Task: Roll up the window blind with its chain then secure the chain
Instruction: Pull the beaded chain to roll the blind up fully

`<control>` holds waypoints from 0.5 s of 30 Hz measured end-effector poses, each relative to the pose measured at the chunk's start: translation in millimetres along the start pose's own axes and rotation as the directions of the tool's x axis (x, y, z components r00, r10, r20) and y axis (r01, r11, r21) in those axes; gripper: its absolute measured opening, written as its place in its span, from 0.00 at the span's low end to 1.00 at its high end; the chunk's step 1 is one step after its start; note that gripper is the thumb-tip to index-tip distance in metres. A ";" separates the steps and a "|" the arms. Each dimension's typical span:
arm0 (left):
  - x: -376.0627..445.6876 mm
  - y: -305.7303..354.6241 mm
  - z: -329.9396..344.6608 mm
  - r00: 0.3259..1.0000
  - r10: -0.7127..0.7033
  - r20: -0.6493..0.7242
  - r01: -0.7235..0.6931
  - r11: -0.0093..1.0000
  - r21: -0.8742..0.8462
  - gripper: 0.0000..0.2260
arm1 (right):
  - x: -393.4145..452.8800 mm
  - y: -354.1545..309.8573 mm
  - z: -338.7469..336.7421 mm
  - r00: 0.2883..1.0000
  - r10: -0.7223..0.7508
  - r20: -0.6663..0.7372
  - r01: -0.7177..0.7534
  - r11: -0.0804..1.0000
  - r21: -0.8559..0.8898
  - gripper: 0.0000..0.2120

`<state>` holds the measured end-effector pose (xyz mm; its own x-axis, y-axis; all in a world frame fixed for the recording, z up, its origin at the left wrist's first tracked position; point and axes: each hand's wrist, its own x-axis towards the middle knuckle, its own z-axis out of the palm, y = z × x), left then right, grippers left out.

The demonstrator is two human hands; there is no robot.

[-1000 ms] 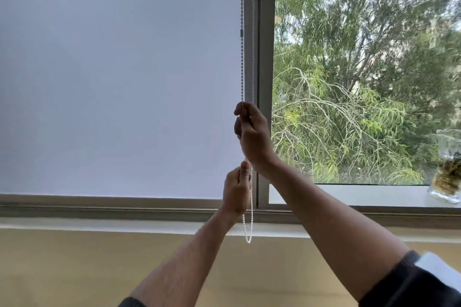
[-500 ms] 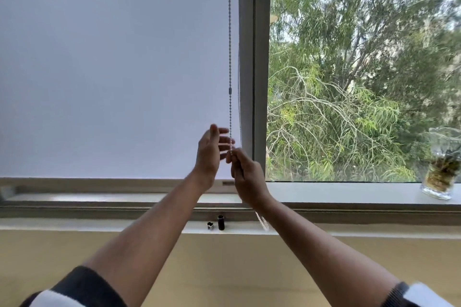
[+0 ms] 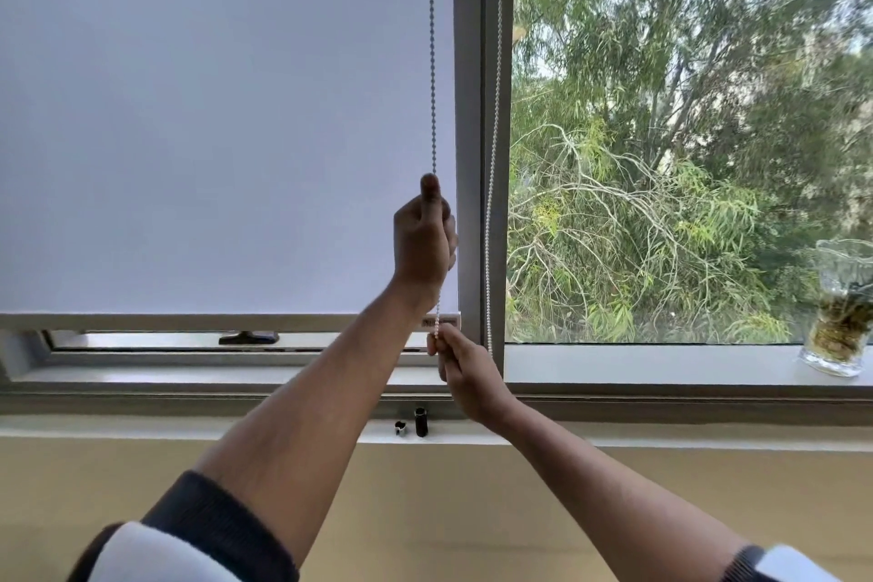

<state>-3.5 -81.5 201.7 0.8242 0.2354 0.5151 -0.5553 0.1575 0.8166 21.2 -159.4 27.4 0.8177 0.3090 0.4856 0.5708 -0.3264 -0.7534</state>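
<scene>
We see the left hand raised, fist clenched round the bead chain, thumb up along it, back of the hand toward us, forearm reaching up from lower left. The right hand sits lower, just below and to the right of the left, fingers pinched on the same strand, wrist bent, forearm coming in from lower right. Dark sleeves with white cuffs at both lower corners.

The chain runs straight up from the left fist and out of the top of the view, just left of the window frame post. A second strand hangs down the post's right side; its lower end passes behind the right hand.

The blind covers the left pane almost fully; its bottom bar sits a little above the sill, with a strip of window and a dark handle showing under it. Two small dark pieces stand on the sill ledge beneath the hands. A glass vase stands on the sill at far right. Trees fill the right pane.
</scene>
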 end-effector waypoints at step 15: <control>-62.3 -86.7 -23.1 0.993 -0.117 0.022 0.113 0.984 0.136 0.22 | 55.8 -93.7 -80.1 0.983 0.162 0.083 -0.173 0.687 0.706 0.16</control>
<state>-9.3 -87.7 92.9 0.8859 0.1940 0.4215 -0.4381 0.0510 0.8975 19.3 -183.2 160.6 0.8905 0.3253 0.3182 0.1981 0.3524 -0.9146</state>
